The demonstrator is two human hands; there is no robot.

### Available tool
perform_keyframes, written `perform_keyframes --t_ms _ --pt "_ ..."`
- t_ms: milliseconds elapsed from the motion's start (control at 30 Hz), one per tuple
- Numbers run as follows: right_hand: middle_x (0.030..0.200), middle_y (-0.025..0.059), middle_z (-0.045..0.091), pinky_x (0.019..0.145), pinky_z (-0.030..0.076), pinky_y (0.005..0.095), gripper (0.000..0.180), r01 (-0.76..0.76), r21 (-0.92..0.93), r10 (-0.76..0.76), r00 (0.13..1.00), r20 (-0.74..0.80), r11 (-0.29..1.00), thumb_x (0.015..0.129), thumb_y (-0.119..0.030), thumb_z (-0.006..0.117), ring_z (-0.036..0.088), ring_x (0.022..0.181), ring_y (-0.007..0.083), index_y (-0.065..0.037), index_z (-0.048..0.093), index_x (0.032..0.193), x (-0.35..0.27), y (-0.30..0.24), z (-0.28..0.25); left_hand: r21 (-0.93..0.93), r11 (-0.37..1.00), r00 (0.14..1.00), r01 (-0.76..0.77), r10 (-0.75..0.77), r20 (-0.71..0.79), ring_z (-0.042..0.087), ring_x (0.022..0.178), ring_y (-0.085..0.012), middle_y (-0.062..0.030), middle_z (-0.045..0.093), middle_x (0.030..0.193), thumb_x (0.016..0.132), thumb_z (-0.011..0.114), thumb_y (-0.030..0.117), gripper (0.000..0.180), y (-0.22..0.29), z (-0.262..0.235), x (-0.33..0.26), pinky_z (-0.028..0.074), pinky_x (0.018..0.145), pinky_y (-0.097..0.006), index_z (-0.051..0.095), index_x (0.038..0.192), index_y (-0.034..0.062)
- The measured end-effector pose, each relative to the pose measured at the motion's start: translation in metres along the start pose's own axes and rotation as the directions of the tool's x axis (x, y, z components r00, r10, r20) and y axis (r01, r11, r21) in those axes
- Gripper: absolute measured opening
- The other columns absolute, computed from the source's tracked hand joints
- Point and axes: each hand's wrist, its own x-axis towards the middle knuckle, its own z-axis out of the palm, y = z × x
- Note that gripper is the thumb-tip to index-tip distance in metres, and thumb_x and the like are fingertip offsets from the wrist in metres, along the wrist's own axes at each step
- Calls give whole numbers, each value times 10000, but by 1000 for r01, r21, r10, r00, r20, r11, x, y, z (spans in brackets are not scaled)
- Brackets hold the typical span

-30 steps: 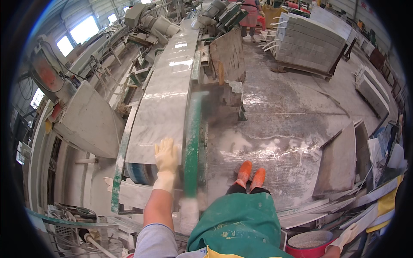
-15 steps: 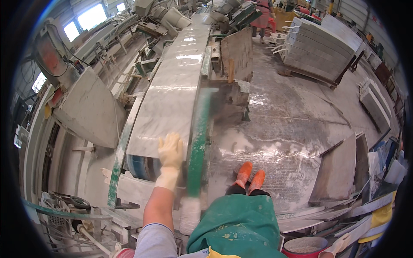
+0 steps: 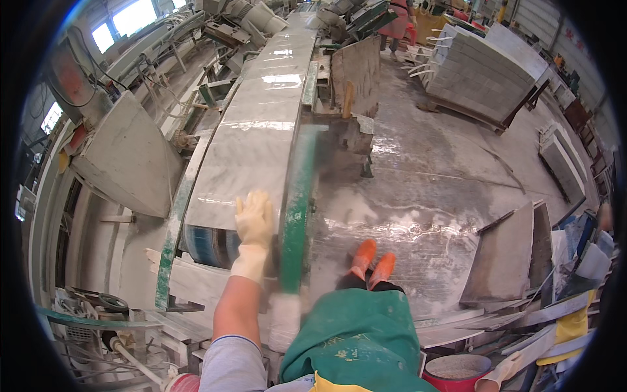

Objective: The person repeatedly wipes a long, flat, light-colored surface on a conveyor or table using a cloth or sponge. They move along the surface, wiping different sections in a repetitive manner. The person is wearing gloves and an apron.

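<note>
My left hand [image 3: 254, 219], in a cream rubber glove, lies palm down with fingers stretched out on a pale marbled stone slab [image 3: 225, 186]. The hand is close to the slab's near end and right edge. Under that end a blue conveyor belt [image 3: 201, 244] curves over its roller. A green metal rail [image 3: 299, 212] runs along the right side of the conveyor. My right hand [image 3: 507, 368], also in a cream glove, is low at the right, beside a red bucket [image 3: 457, 377] and pale strips. Its fingers are too unclear to read.
Slabs lie in line toward machine heads [image 3: 258, 18] at the far end. A large stone panel [image 3: 127, 157] leans at the left. A strapped slab stack [image 3: 480, 72] stands far right, with leaning panels [image 3: 499, 258] nearer. Wet floor [image 3: 418, 215] lies right of the conveyor.
The whole view has shifted slightly, so the scene sits a little higher and further left. My left hand stays flat on the slab near its end.
</note>
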Motion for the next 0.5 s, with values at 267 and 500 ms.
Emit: perform_keyframes --t_ms 267,500 --pt "1328 210 544 1061 386 404 533 -19 12 19 1000 -1 1000 1007 -403 395 503 1237 345 16 538 1304 -17 -11 -16 -34 999 999 12 -13 -45 598 1118 -343 -161 671 1122 916 547 224 267 3 0 4 340 1073 -494 676 1071 48" --pt "1328 207 546 1064 385 403 528 -25 54 24 1000 15 998 997 -402 420 503 1241 343 12 541 1303 -34 -32 -45 -51 999 998 1 -3 -55 585 1131 -353 -166 668 1124 908 554 217 269 7 -5 9 322 1083 -507 674 1068 37"
